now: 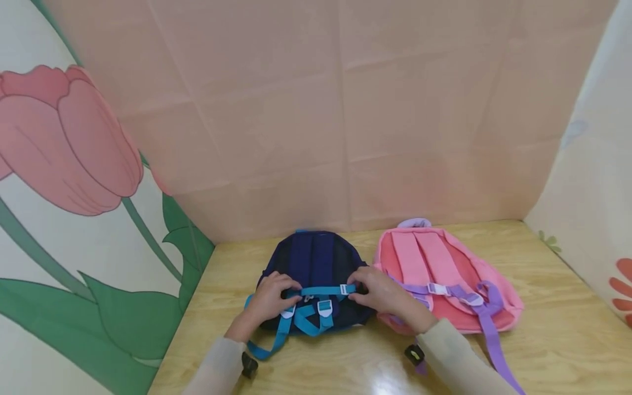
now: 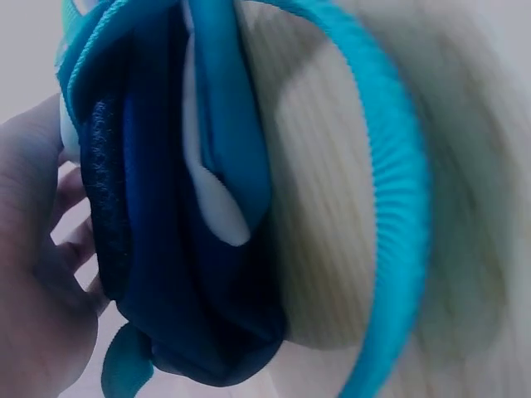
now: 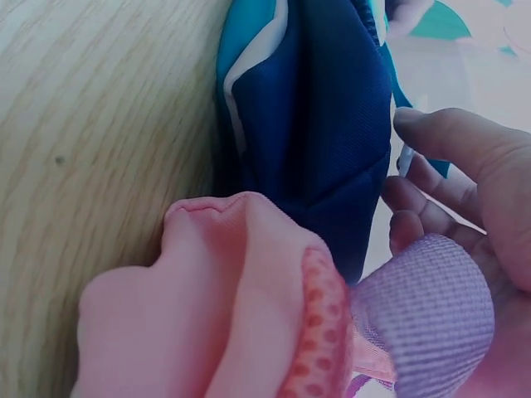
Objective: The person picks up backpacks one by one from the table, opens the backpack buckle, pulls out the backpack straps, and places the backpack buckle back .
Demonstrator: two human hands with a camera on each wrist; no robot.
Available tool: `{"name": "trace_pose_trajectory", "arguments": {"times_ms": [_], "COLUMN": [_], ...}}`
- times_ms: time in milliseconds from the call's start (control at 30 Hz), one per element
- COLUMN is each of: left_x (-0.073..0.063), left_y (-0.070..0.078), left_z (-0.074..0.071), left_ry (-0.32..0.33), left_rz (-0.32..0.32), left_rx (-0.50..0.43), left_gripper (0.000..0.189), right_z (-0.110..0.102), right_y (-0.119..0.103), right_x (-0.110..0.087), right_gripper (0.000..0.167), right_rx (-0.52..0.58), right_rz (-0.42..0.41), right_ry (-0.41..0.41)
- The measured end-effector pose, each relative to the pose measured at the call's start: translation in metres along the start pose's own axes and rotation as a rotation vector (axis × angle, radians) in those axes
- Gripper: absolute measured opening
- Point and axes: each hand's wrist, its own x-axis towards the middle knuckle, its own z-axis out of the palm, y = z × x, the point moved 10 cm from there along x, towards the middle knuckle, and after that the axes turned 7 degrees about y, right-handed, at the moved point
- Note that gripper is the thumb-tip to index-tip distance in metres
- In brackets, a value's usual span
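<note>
A dark navy backpack (image 1: 312, 255) lies on the table with its strap side up. Across it runs a bright blue strap (image 1: 321, 291) with a white buckle (image 1: 347, 289) near its right end. My left hand (image 1: 269, 296) pinches the strap's left part between thumb and fingers. At the other end, my right hand (image 1: 380, 288) pinches it beside the white buckle. More blue webbing with white adjusters (image 1: 325, 308) hangs below. In the left wrist view, a blue strap loop (image 2: 398, 191) arcs out from the navy backpack's side.
Touching on the right is a pink backpack (image 1: 459, 249), also strap side up, under my right forearm. Its purple strap (image 1: 496, 340) trails toward the table's front. A peach sheet (image 1: 296, 109) hangs behind the wooden table (image 1: 232, 263); flower-printed panels stand at both sides.
</note>
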Motion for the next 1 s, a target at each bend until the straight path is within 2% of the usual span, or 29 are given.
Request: {"name": "trace_pose_trajectory", "arguments": {"times_ms": [533, 1000], "left_x": [0.005, 0.009], "left_y": [0.008, 0.019], "left_z": [0.0, -0.003], "left_ry": [-0.086, -0.1], "left_rz": [-0.036, -0.051], "left_rx": [0.112, 0.108], "left_gripper": [0.019, 0.025], "right_z": [0.01, 0.005], "right_y": [0.011, 0.005], "right_x": [-0.005, -0.008], "right_gripper": [0.02, 0.026], "right_rx": [0.008, -0.03], "right_rz": [0.11, 0.144], "right_ry": [-0.088, -0.076]}}
